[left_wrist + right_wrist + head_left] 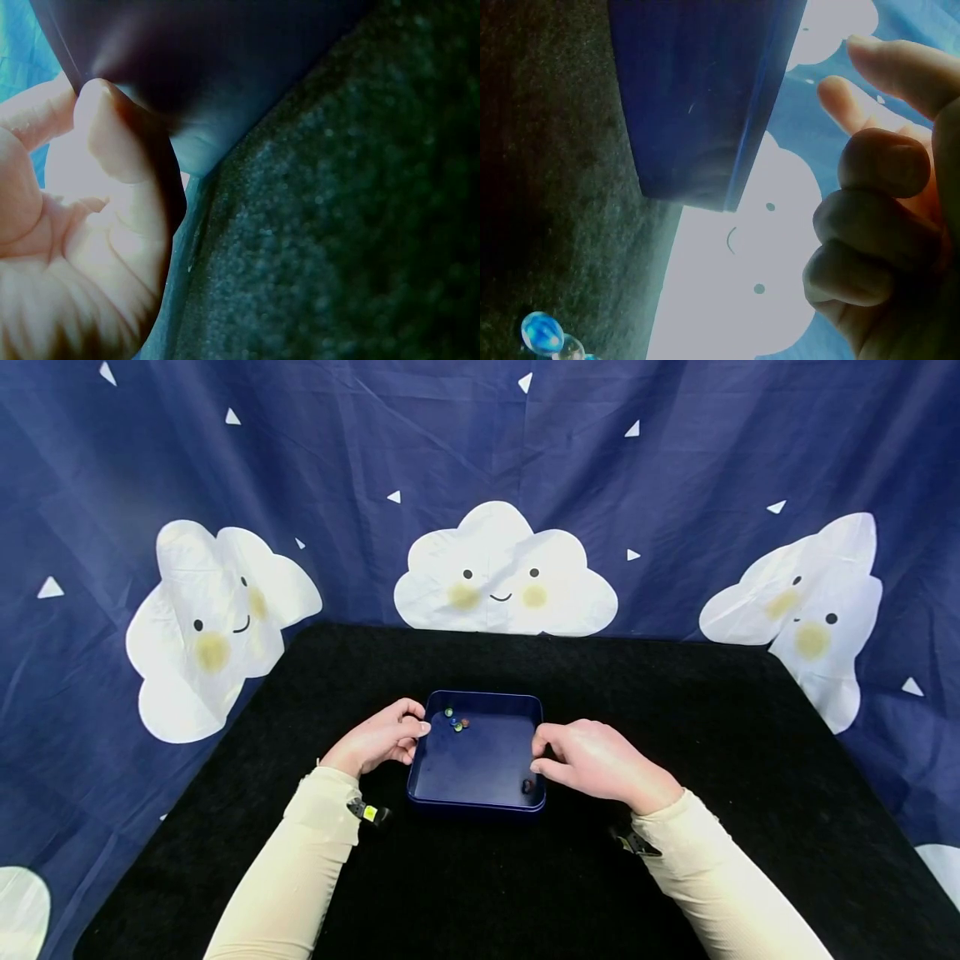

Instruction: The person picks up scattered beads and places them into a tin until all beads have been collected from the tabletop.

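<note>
Blue square shallow tray [480,770] is sitting on black cloth [480,885] | our left hand [385,735] is pinching its left rim | right hand [596,760] is hovering by its right rim, thumb and forefinger apart | we should be bracing it level so small multicoloured glass marbles [458,727] aren't rolling

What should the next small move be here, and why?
Probably lower the right hand toward the blue, round, glass-like bead on the black, fuzzy cloth: its thumb and forefinger stand apart, with nothing visible between them, while the left hand grips the square, navy tray.
</note>
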`<state>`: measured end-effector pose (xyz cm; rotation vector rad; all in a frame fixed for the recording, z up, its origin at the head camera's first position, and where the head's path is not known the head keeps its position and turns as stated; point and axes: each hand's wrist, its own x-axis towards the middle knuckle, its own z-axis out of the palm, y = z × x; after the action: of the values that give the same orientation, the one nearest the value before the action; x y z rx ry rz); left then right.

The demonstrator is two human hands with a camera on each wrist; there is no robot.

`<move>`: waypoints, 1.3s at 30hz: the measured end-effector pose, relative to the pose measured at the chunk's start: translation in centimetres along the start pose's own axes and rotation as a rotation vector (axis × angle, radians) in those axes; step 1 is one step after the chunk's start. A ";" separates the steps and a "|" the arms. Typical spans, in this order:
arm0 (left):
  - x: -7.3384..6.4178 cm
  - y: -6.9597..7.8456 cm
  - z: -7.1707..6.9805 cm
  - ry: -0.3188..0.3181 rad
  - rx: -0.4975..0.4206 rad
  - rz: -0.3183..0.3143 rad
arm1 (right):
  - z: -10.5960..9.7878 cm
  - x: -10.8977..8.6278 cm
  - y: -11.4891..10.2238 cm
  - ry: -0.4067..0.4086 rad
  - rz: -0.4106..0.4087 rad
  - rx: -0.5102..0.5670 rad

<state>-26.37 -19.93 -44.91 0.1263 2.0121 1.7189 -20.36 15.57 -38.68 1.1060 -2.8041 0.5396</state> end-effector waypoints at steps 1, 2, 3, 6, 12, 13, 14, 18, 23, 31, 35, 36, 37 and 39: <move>0.0 0.0 0.0 0.000 -0.001 0.000 | -0.1 0.0 0.0 0.000 0.007 -0.001; 0.0 0.0 0.0 0.000 -0.002 0.000 | -0.1 -0.1 0.1 -0.001 0.015 0.001; 0.0 0.0 0.0 0.000 -0.003 0.000 | -0.1 -0.2 0.2 0.000 0.021 0.001; 0.0 0.1 0.1 0.001 -0.003 0.000 | -0.3 -0.4 0.4 -0.004 0.041 0.009; 0.0 0.0 0.1 0.002 0.004 -0.002 | -0.6 -1.2 1.1 -0.017 0.087 0.018; 0.0 -0.1 0.1 0.001 0.003 -0.001 | -0.6 -1.3 1.3 -0.018 0.095 0.016; 0.0 -0.1 0.1 0.001 0.002 -0.001 | -0.6 -1.5 1.5 -0.021 0.099 0.015; -0.1 -0.1 0.0 -0.003 -0.006 0.001 | -0.6 -2.0 2.1 -0.016 0.096 0.004; -0.1 0.0 0.0 -0.004 -0.006 0.003 | -0.5 -2.7 3.1 -0.021 0.106 0.009; 0.0 0.2 0.1 -0.003 0.001 -0.003 | -0.4 -3.8 4.4 -0.066 0.172 0.016; 0.1 0.1 0.0 -0.001 0.002 -0.004 | -0.3 -4.5 5.0 -0.078 0.184 0.008; 0.1 0.1 0.1 -0.003 0.002 -0.001 | -0.3 -4.6 5.1 -0.083 0.189 0.008; 0.1 0.1 0.1 -0.003 0.001 0.000 | -0.3 -4.8 5.2 -0.089 0.196 0.004; 0.0 0.1 0.1 -0.002 -0.005 0.001 | -0.3 -5.0 5.4 -0.105 0.206 0.002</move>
<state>-26.39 -19.83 -44.87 0.1270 2.0069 1.7233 -20.34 22.58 -40.99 0.8759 -3.0302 0.5149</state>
